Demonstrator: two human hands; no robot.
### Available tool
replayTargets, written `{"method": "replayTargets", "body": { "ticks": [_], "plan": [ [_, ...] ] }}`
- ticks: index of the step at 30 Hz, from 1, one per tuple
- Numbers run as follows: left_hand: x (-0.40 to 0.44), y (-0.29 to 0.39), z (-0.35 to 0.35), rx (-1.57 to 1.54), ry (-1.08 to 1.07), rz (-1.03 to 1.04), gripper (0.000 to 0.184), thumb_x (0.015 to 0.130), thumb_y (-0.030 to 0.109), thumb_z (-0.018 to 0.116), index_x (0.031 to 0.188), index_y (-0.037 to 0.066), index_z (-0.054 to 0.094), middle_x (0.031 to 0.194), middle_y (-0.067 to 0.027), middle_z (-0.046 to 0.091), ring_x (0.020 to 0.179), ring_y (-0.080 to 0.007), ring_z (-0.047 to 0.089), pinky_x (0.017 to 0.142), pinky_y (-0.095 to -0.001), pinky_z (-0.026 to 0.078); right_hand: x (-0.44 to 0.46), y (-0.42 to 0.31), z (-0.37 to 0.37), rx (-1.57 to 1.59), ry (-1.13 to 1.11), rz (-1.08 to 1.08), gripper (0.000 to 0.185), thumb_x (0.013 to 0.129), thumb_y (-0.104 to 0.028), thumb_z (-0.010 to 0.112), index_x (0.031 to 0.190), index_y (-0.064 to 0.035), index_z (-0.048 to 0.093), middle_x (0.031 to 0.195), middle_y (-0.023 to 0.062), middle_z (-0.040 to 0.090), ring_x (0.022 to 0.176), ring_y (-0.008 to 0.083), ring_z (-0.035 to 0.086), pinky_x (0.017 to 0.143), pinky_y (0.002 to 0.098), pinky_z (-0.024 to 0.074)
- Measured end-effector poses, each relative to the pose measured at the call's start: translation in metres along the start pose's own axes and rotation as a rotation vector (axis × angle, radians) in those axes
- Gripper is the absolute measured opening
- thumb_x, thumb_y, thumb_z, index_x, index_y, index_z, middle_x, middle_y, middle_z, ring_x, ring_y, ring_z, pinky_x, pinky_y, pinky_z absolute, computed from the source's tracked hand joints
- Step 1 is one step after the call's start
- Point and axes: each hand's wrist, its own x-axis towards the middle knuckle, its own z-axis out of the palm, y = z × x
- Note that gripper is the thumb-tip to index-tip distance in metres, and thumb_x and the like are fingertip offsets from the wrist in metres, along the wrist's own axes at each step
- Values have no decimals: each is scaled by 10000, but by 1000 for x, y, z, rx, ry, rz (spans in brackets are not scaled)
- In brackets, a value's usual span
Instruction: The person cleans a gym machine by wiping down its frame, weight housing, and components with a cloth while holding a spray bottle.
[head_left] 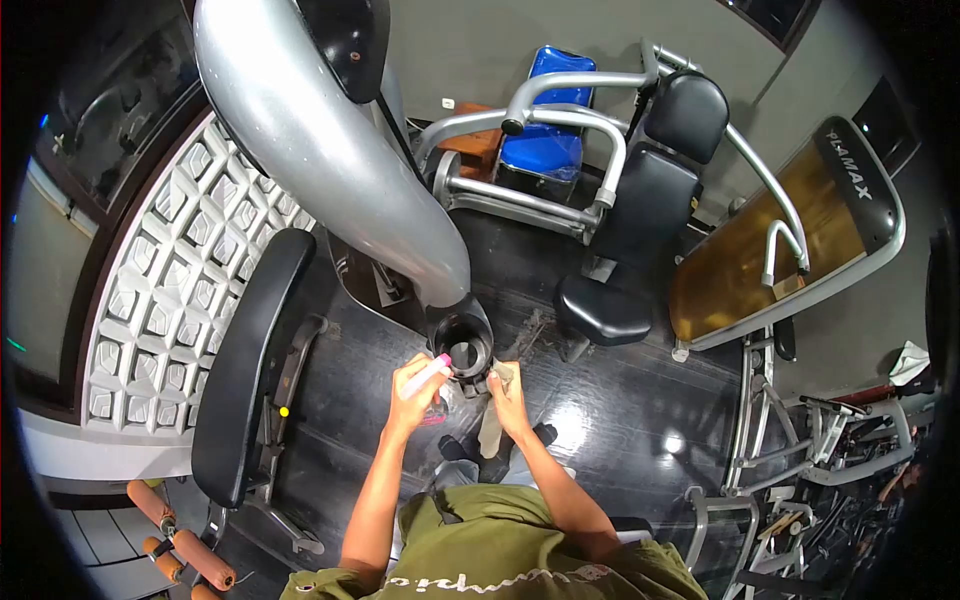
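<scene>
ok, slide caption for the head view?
Left hand holding a pink-and-white item, right hand a grayish cloth, at a silver gym machine.

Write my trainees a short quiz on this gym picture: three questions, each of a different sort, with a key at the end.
1. Multiple choice: what does the right hand hold?
A) a rope
B) a cloth
C) a cup

2. True or false: the chair at the top of the picture is blue.

3. Fill in the blank: the left hand holds a bottle whose tip is ____.

Key
1. B
2. True
3. Pink
</scene>
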Motion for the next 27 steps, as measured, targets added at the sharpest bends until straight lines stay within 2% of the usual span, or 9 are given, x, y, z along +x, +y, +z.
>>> {"method": "replayTargets", "body": {
  "ticks": [2, 7, 11, 13, 17, 19, 22, 25, 27],
  "plan": [
    [0, -2, 1, 16, 8, -9, 160, 895, 117, 697, 826, -26, 720, 745, -32, 575, 512, -87, 549, 479, -248, 405, 3, -12, 2, 3, 44, -67, 202, 1033, -242, 574, 1121, -68, 524, 941, 1, 549, 884, 96, 515, 784, 270, 449],
    [-2, 3, 6, 12, 46, -19, 187, 899, 114, 677, 816, -51, 708, 753, -46, 588, 521, -97, 562, 494, -250, 419, 11, -44, 4, -112, 114, -163, 202, 1011, -195, 587, 1119, -29, 549, 972, 75, 632, 890, 138, 575, 805, 308, 477],
    [-2, -7, 6, -36, 69, -26, 131, 907, 106, 691, 856, -7, 733, 781, -22, 591, 531, -70, 553, 479, -232, 414, 6, 0, -16, -154, -37, -69, 187, 1002, -182, 597, 1105, -27, 576, 948, 82, 632, 889, 160, 596, 803, 314, 478],
    [-2, -7, 7, -42, 80, -40, 133, 908, 107, 689, 858, -9, 732, 789, -24, 594, 531, -71, 554, 481, -230, 417, 2, -1, -24, -256, -199, -64, 185, 1005, -215, 612, 1086, -50, 592, 883, 21, 623, 817, 108, 572, 740, 299, 481],
    [-2, -4, 7, 27, 90, -33, 130, 905, 108, 675, 868, -7, 723, 770, -19, 602, 527, -78, 558, 482, -236, 425, 1, -30, -36, -307, -277, -190, 230, 948, -180, 659, 1118, -27, 679, 952, 55, 675, 937, 164, 645, 873, 298, 483],
    [-2, -4, 5, 81, 89, -32, 126, 900, 107, 671, 871, -6, 720, 762, -18, 605, 525, -81, 559, 481, -239, 429, 5, -45, -34, -336, -274, -198, 236, 925, -180, 673, 1104, -30, 709, 967, 93, 677, 903, 222, 666, 841, 329, 503],
    [0, -8, 3, 42, 82, -30, 167, 886, 146, 649, 903, -13, 697, 811, -57, 691, 529, -104, 591, 484, -251, 446, 13, -75, -31, -618, -302, -322, 238, 920, -281, 681, 1034, -78, 735, 947, 101, 668, 836, 344, 676, 728, 443, 529],
    [0, -8, 5, 10, 120, -35, 140, 891, 125, 665, 876, -8, 710, 792, -41, 674, 516, -90, 566, 487, -244, 445, 23, -81, -35, -795, -408, -298, 283, 912, -343, 677, 1026, -92, 741, 948, 119, 677, 860, 354, 687, 748, 456, 541],
    [1, -9, 5, 12, 119, -21, 145, 893, 133, 664, 883, -4, 712, 790, -41, 678, 516, -91, 567, 486, -246, 448, 39, -67, -41, -866, -507, -225, 367, 916, -416, 652, 1013, -75, 744, 967, 192, 710, 945, 398, 683, 814, 468, 545]
  ]
}}
